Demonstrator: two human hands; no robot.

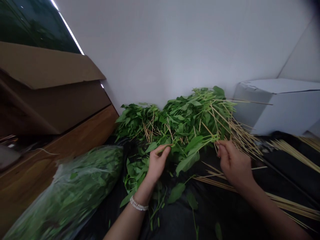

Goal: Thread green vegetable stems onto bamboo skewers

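Black plastic sheeting (pixel 210 213) is spread lower centre; mid-frame, broad-leaved green sprigs (pixel 188 161) are being pinched stem-end by the right hand (pixel 235 163), presumably avoiding crushing; a thin green stem (pixel 173 145) is nipped by the left hand (pixel 157 162), fingers closed.

The big leaf pile (pixel 180 115) in the middle of the frame is green, dark in some spots and bright in others. Its thin stems (pixel 221 106) are light yellow-green. The sticks (pixel 246 138) on the right are pale tan, like straw. Under them, the sheet (pixel 210 206) is plain black with soft grey shine. At lower left, the see-through bag (pixel 87 183) looks green from its leaves, with milky white streaks. The wood (pixel 100 125) at left is orange-brown with darker lines. The bracelet (pixel 138 204) is white and beady. Upper left has a plain brown box (pixel 50 66); the right has a white box (pixel 287 106). The wall (pixel 162 50) is pale bluish grey.
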